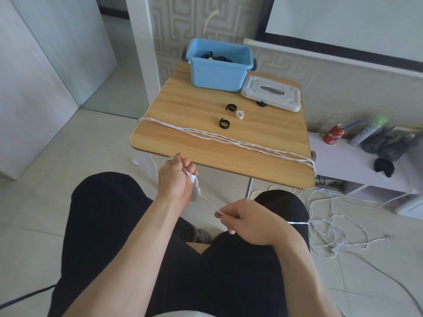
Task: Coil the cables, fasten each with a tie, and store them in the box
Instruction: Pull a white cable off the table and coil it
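Observation:
My left hand [176, 177] grips a small bundle of white cable with its plug end [195, 191] just below the table's front edge. A single strand runs from there to my right hand [249, 221], which pinches it above my right knee. Several white cable strands [229, 139] lie stretched across the wooden table [183, 106]. More white cable [332, 227] is tangled on the floor at the right. Black ties [224, 123] [230, 107] and a white tie [239, 114] lie mid-table. The blue box [217, 74] at the back holds dark cables.
The box's white lid [271, 93] lies right of the box, with another black tie [261, 103] at its edge. A low white shelf [357, 161] at the right carries a red can [334, 135], bottles and a dark cloth. My legs are under the table's front edge.

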Action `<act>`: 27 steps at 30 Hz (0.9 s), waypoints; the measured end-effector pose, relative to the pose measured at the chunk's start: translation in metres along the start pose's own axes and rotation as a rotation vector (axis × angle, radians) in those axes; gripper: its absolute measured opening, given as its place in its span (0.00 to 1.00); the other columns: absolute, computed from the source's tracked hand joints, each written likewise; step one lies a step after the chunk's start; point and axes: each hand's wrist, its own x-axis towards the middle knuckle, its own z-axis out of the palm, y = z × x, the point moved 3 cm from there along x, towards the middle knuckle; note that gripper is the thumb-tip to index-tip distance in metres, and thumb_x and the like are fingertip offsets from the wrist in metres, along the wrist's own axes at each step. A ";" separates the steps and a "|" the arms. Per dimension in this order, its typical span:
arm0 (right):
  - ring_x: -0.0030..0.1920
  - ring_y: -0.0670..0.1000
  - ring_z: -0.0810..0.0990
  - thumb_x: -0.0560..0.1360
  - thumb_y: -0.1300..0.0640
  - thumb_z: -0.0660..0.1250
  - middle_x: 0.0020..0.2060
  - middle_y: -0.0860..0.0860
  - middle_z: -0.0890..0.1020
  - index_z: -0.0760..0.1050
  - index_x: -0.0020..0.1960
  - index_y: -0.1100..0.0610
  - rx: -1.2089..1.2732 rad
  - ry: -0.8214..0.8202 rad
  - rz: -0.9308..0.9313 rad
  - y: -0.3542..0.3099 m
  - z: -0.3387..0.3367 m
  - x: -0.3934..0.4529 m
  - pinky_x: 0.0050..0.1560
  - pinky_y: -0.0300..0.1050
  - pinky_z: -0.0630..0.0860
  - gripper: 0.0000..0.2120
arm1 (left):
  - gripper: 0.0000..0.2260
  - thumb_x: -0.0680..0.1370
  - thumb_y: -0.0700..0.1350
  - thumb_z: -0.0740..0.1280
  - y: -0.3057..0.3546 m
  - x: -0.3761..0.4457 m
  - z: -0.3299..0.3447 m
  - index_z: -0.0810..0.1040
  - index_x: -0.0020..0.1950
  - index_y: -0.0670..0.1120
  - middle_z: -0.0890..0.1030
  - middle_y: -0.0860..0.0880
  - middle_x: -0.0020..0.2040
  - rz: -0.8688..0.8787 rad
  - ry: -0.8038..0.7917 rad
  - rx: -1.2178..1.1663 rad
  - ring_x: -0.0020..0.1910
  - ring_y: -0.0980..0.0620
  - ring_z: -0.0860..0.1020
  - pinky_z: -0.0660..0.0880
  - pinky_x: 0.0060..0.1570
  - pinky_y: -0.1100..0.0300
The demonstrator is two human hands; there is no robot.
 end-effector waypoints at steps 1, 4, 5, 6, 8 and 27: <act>0.45 0.48 0.82 0.84 0.49 0.59 0.36 0.43 0.82 0.81 0.62 0.48 -0.014 -0.016 0.013 -0.001 0.000 -0.001 0.55 0.48 0.79 0.14 | 0.11 0.87 0.41 0.53 -0.001 0.001 -0.001 0.69 0.47 0.45 0.71 0.51 0.32 -0.010 -0.004 0.046 0.28 0.54 0.70 0.69 0.37 0.59; 0.44 0.41 0.79 0.83 0.46 0.60 0.34 0.39 0.78 0.81 0.63 0.48 -0.058 -0.024 0.009 -0.005 -0.001 -0.004 0.56 0.44 0.76 0.16 | 0.11 0.86 0.41 0.56 -0.009 0.002 -0.006 0.70 0.46 0.42 0.72 0.48 0.34 -0.108 -0.007 0.060 0.30 0.52 0.72 0.73 0.39 0.57; 0.43 0.40 0.78 0.83 0.46 0.60 0.34 0.38 0.78 0.82 0.62 0.49 -0.061 -0.021 0.011 -0.006 -0.002 -0.004 0.55 0.43 0.77 0.16 | 0.11 0.86 0.41 0.56 -0.010 0.002 -0.007 0.70 0.45 0.41 0.73 0.47 0.35 -0.138 0.021 0.003 0.31 0.52 0.72 0.74 0.40 0.57; 0.42 0.40 0.79 0.82 0.46 0.61 0.33 0.39 0.78 0.83 0.61 0.49 -0.051 -0.014 0.027 -0.005 -0.002 -0.003 0.54 0.44 0.77 0.15 | 0.11 0.86 0.40 0.56 -0.011 0.003 -0.009 0.70 0.45 0.41 0.73 0.46 0.37 -0.159 0.055 -0.076 0.32 0.51 0.73 0.75 0.41 0.56; 0.40 0.45 0.80 0.81 0.48 0.63 0.33 0.41 0.79 0.84 0.56 0.49 -0.047 0.018 0.096 -0.001 -0.003 0.000 0.49 0.45 0.79 0.13 | 0.07 0.86 0.39 0.55 -0.007 0.006 -0.013 0.69 0.50 0.40 0.75 0.43 0.41 -0.184 0.099 -0.295 0.36 0.49 0.75 0.76 0.43 0.54; 0.36 0.40 0.80 0.71 0.48 0.78 0.34 0.42 0.84 0.84 0.40 0.48 0.257 0.718 0.050 0.004 -0.032 0.004 0.34 0.31 0.72 0.06 | 0.15 0.85 0.46 0.58 -0.009 -0.029 -0.004 0.76 0.61 0.36 0.83 0.45 0.43 -0.285 -0.798 1.064 0.39 0.47 0.79 0.77 0.47 0.53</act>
